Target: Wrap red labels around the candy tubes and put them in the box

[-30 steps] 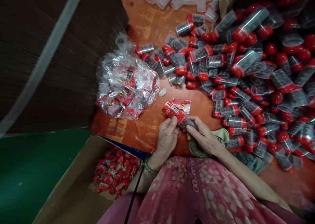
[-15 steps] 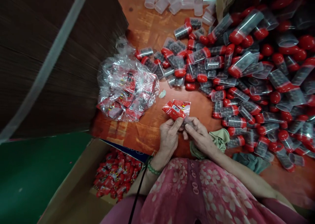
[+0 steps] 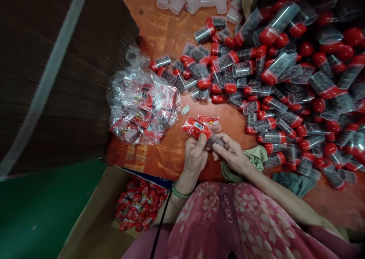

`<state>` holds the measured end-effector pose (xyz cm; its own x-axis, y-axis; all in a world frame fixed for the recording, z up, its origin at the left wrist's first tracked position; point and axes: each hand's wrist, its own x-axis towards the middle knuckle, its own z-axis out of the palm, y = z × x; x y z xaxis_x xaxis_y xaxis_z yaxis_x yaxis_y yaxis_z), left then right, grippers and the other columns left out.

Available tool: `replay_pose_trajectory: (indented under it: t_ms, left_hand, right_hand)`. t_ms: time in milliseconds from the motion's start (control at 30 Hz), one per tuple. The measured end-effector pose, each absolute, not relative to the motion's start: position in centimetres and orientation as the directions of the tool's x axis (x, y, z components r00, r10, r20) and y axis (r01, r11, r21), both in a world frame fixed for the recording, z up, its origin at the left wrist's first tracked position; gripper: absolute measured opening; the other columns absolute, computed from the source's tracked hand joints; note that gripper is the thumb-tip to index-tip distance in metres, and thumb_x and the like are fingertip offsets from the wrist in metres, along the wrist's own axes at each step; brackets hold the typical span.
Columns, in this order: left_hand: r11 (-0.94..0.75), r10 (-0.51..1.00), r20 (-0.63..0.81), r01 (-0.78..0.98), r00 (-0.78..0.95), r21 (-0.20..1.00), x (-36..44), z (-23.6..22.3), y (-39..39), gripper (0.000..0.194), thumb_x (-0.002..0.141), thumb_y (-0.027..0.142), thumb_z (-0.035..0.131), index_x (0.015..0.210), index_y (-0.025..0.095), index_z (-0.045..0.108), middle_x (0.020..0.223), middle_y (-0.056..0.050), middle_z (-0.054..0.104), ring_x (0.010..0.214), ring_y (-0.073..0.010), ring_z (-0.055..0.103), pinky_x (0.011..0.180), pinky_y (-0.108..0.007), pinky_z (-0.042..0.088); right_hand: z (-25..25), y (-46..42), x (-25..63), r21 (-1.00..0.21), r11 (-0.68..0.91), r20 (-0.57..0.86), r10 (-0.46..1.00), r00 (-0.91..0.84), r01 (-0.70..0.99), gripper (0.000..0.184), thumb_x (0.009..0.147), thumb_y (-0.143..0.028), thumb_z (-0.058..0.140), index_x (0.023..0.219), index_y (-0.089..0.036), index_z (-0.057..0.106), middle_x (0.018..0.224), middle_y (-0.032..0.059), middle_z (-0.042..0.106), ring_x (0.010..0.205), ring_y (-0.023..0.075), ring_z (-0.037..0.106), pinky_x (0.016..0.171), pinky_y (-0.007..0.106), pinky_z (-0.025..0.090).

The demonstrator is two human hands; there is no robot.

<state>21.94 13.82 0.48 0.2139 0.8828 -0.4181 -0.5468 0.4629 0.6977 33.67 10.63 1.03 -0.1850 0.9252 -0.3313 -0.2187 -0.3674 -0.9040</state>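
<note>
My left hand [image 3: 195, 154] pinches the red wrapper [image 3: 194, 127]; my right hand [image 3: 232, 154] grips the dark tube [image 3: 213, 141], both slanting down rightward toward the surface's [image 3: 159, 160] near edge.

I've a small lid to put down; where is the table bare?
The table is bare between the plastic bag and the left hand, and farther back between the dark panel and the red-capped tubes. It is crowded on the right, where those tubes lie heaped, and at the top, with frosted tubes.
</note>
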Motion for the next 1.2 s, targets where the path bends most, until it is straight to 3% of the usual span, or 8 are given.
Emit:
replay_pose_trajectory:
  t_ms: [100,267,467,667,767,900,1100,1200]
  left_hand:
    - [0.456,0.89,-0.398,-0.474,0.223,0.753,22.4,-0.2,13.1,0.048,0.078,0.061,0.069,0.094,0.016,0.074,0.102,-0.011,0.075,0.069,-0.0151,0.066,0.056,-0.022,0.05]
    - [0.468,0.875,-0.386,-0.311,0.291,0.827,22.6,-0.7,12.5,0.05,0.082,0.057,0.066,0.107,0.014,0.073,0.102,-0.012,0.075,0.044,-0.0037,0.043,0.041,-0.019,0.035]
    - [0.404,0.909,-0.297,-0.447,0.291,0.798,22.4,0.5,13.8,0.06,0.07,0.067,0.072,0.107,0.02,0.073,0.109,-0.013,0.074,0.07,-0.0163,0.065,0.047,-0.022,0.044]
    - [0.447,0.878,-0.33,-0.348,0.347,0.824,22.9,0.1,13.1,0.054,0.083,0.062,0.062,0.106,0.015,0.075,0.083,-0.009,0.076,0.046,-0.0086,0.051,0.042,-0.023,0.036]
    - [0.449,0.872,-0.323,-0.339,0.367,0.827,22.9,-0.1,12.8,0.05,0.083,0.058,0.064,0.105,0.014,0.076,0.091,-0.01,0.077,0.05,-0.0091,0.056,0.046,-0.023,0.042]
    - [0.377,0.914,-0.227,-0.495,0.337,0.783,22.5,0.7,13.7,0.047,0.074,0.057,0.075,0.104,0.021,0.075,0.111,-0.011,0.074,0.076,-0.0174,0.07,0.068,-0.028,0.056]
    - [0.327,0.945,-0.251,-0.561,0.211,0.76,22.1,1.5,14.7,0.028,0.069,0.044,0.083,0.082,0.02,0.077,0.085,-0.007,0.077,0.084,-0.0218,0.074,0.087,-0.038,0.058]
    - [0.351,0.935,-0.26,-0.531,0.241,0.771,21.9,1.5,14.6,0.029,0.068,0.045,0.083,0.082,0.02,0.077,0.087,-0.007,0.078,0.084,-0.0225,0.074,0.083,-0.037,0.059]
  right_hand:
    - [0.9,10.5,33.6,-0.914,-0.347,-0.33,0.937,-0.111,-0.21,0.037,0.087,-0.054,0.063,0.101,-0.02,0.054,0.065,-0.0057,0.054,0.056,0.01,0.051,0.057,0.023,0.042]
    - [0.3,10.3,33.9,-0.84,-0.377,-0.362,0.925,-0.116,-0.389,0.039,0.082,-0.053,0.07,0.094,-0.023,0.049,0.062,-0.0074,0.057,0.052,0.0088,0.052,0.053,0.021,0.042]
    - [1.4,10.8,34.2,-0.884,-0.334,-0.321,0.942,-0.095,-0.328,0.037,0.082,-0.052,0.071,0.095,-0.021,0.054,0.061,-0.0056,0.063,0.052,0.0084,0.056,0.057,0.021,0.047]
    - [1.6,10.1,33.9,-0.891,-0.308,-0.339,0.94,0.037,-0.334,0.036,0.077,-0.048,0.076,0.091,-0.021,0.058,0.059,-0.0047,0.065,0.051,0.0106,0.062,0.053,0.022,0.051]
    - [1.9,9.8,33.9,-0.917,-0.285,-0.321,0.943,0.092,-0.278,0.032,0.079,-0.046,0.075,0.091,-0.021,0.059,0.059,-0.0053,0.063,0.049,0.0106,0.061,0.051,0.022,0.051]
    - [2.3,10.1,34.0,-0.954,-0.226,-0.246,0.966,0.083,-0.197,0.025,0.083,-0.041,0.07,0.095,-0.022,0.059,0.065,-0.0053,0.062,0.052,0.0099,0.06,0.052,0.022,0.051]
    - [1.8,10.3,34.0,-0.981,-0.011,0.015,0.991,0.135,0.194,0.012,0.084,-0.026,0.068,0.093,-0.02,0.065,0.083,0.001,0.068,0.073,0.0144,0.064,0.07,0.027,0.053]
    - [1.5,10.1,34.0,-0.98,0.03,0.049,0.995,0.09,0.195,0.011,0.085,-0.026,0.068,0.095,-0.02,0.066,0.085,0.0015,0.069,0.075,0.0141,0.065,0.072,0.028,0.054]
